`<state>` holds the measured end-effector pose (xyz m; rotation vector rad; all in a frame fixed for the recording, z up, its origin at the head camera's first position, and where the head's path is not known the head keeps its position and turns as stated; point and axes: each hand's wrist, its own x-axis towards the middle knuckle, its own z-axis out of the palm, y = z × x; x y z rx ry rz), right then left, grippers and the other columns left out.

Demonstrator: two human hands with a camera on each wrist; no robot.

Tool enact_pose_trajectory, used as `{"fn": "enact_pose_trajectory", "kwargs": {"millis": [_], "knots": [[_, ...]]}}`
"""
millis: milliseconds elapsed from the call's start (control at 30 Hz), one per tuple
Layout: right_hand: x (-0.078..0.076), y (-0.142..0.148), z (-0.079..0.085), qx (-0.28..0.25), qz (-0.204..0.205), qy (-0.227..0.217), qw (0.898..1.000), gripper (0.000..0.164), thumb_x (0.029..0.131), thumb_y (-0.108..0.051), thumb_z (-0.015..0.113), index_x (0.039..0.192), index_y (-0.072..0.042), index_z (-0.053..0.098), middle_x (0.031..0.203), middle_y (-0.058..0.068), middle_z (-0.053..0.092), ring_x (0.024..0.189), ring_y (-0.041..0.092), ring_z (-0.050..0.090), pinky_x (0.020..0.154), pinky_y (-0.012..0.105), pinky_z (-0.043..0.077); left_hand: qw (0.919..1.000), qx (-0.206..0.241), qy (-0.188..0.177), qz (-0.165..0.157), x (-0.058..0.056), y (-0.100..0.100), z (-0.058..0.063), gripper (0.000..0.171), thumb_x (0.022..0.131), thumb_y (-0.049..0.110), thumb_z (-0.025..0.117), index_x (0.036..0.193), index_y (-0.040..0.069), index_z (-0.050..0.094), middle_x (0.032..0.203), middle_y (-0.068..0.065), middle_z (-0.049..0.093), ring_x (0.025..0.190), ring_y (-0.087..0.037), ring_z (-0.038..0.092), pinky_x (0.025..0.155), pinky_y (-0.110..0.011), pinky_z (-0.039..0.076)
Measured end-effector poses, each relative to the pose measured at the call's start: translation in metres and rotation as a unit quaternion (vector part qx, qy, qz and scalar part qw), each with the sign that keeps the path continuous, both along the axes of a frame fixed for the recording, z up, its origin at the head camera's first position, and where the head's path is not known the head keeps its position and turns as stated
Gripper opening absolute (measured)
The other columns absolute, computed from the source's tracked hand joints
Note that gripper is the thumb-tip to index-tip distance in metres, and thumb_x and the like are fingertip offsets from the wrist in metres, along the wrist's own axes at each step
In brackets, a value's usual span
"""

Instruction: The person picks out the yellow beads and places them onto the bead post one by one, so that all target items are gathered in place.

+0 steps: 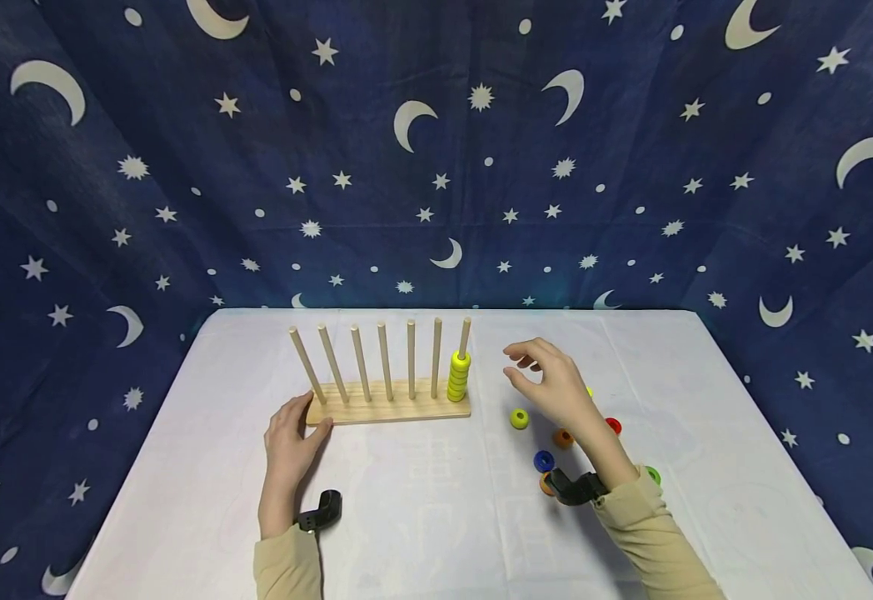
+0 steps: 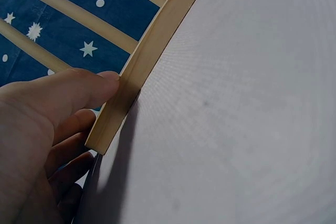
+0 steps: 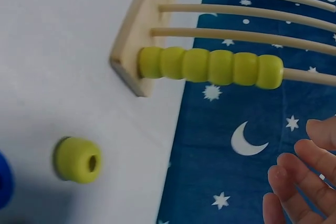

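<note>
A wooden peg rack [image 1: 387, 409] with several upright pegs stands on the table. Its rightmost peg carries a stack of yellow beads [image 1: 459, 377], which the right wrist view shows lined up from the base outward. My left hand [image 1: 291, 439] grips the left end of the rack's base, thumb [image 2: 108, 83] on the front edge and fingers behind it. To the right of the rack, my right hand [image 1: 549, 379] is raised with loosely bent fingers and nothing between them. A loose yellow bead [image 1: 519, 418] lies below that hand.
Beneath the right forearm lie a blue bead [image 1: 544, 461], orange beads [image 1: 563, 438], a red bead [image 1: 613, 426] and a green bead [image 1: 654, 475], some partly hidden. A dark blue cloth with moons and stars [image 1: 481, 167] hangs behind the white-covered table [image 1: 421, 517].
</note>
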<state>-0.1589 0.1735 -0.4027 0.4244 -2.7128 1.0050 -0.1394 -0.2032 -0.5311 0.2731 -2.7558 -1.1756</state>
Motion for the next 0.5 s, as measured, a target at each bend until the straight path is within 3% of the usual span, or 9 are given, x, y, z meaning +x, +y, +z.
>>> {"fn": "enact_pose_trajectory", "kwargs": {"millis": [200,500], "knots": [[0.006,0.007,-0.017,-0.007,-0.019,-0.029,0.999,0.028,0.086,-0.018,0.071,0.113,-0.01,0.066,0.106,0.006,0.068,0.094,0.021,0.063,0.083,0.042,0.055,0.9999,-0.002,-0.01,-0.004,0.001,0.0,0.002,0.061,0.089,0.023,0.067,0.142,0.003,0.043,0.146,-0.021,0.041,0.139,-0.039,0.028,0.117,-0.056,0.013],[0.016,0.013,-0.043,0.002,-0.032,-0.079,0.996,0.033,0.087,-0.022,0.071,0.117,-0.011,0.064,0.111,0.006,0.067,0.098,0.021,0.062,0.086,0.044,0.053,1.0,0.002,0.003,0.004,0.0,0.002,0.0,0.061,0.088,0.023,0.068,0.141,0.002,0.045,0.144,-0.022,0.043,0.138,-0.04,0.03,0.116,-0.057,0.014]]}}
